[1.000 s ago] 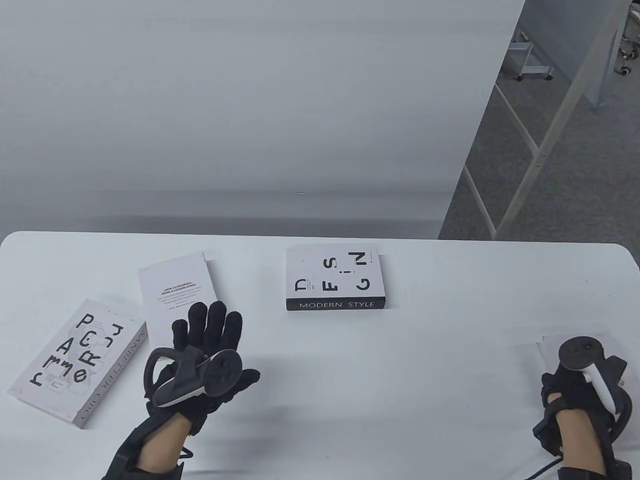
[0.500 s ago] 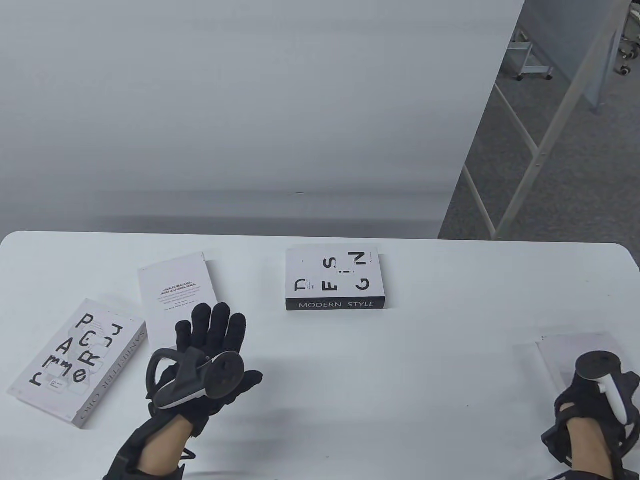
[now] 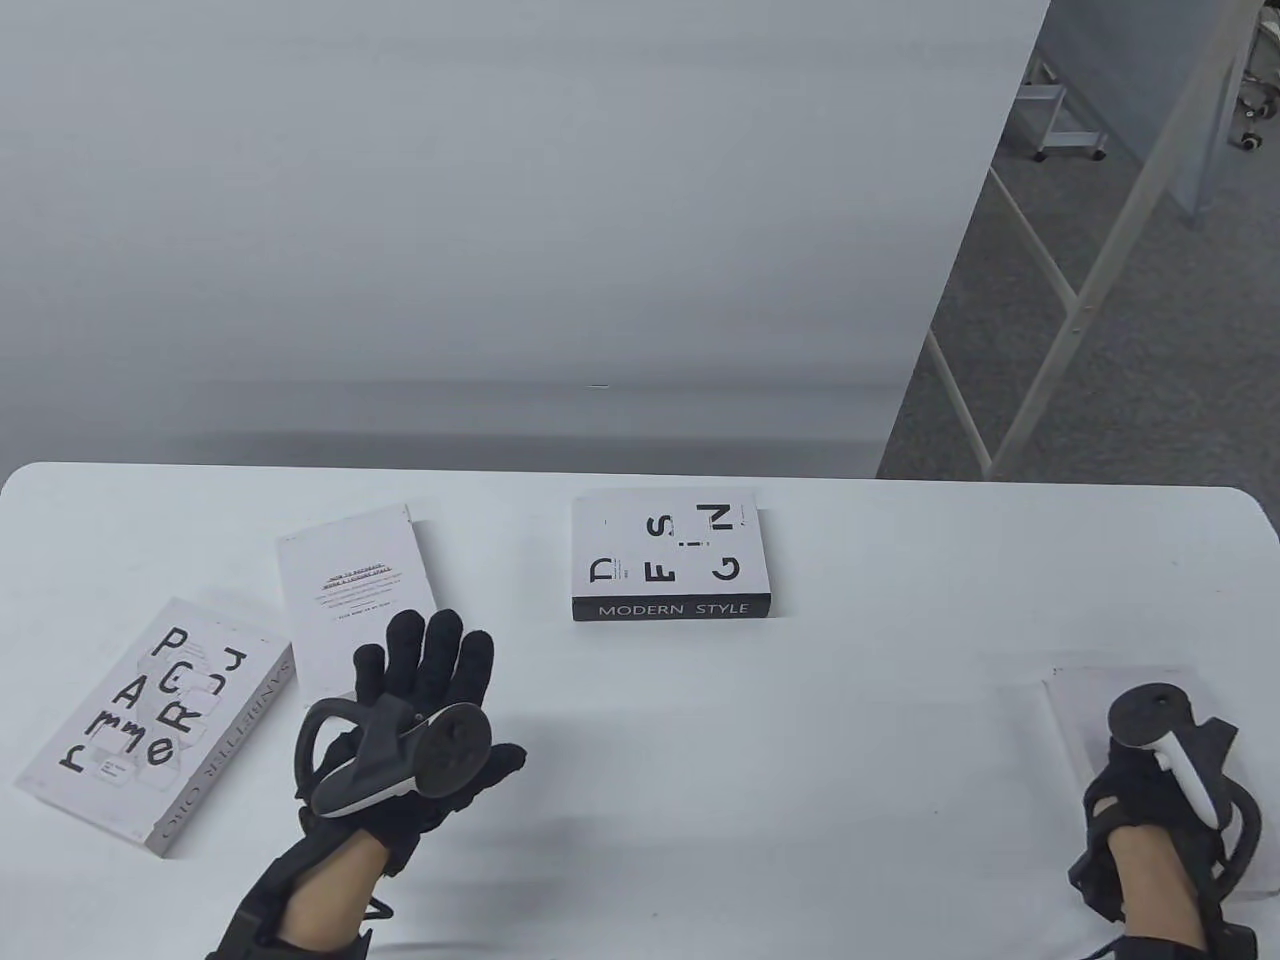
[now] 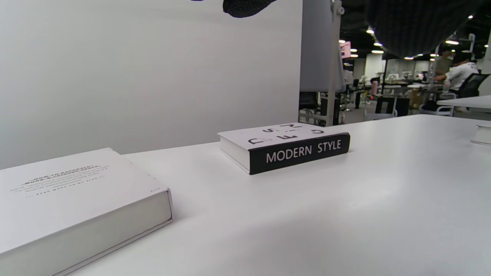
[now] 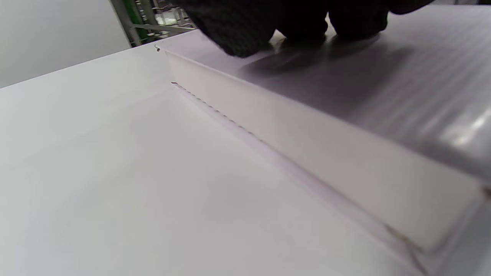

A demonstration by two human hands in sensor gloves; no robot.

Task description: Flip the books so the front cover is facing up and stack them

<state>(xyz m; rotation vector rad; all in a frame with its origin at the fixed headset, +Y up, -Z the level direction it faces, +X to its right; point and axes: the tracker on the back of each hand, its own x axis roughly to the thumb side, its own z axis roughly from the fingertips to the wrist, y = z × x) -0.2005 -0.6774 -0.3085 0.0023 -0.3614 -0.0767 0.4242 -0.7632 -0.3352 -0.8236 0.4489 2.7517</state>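
Observation:
Four books lie on the white table (image 3: 800, 780). A "MODERN STYLE" book (image 3: 670, 555), lettered cover up, sits at the centre back; it also shows in the left wrist view (image 4: 285, 147). A white book with small text (image 3: 350, 585) lies left of it. A book with big black letters (image 3: 150, 720) lies at far left. My left hand (image 3: 430, 655) is open, fingers spread, over the small-text book's near corner. My right hand (image 3: 1140, 790) presses its fingertips (image 5: 303, 23) on a plain white book (image 3: 1080, 700) at the right, near the front edge.
A grey wall panel (image 3: 500, 200) stands behind the table. Metal frame legs (image 3: 1070, 300) and floor lie beyond the right back corner. The table's right edge (image 3: 1268, 540) is close to my right hand.
My right hand drew back toward the near right, then moved left; the plain white book under it slid a little left. My left hand barely moved.

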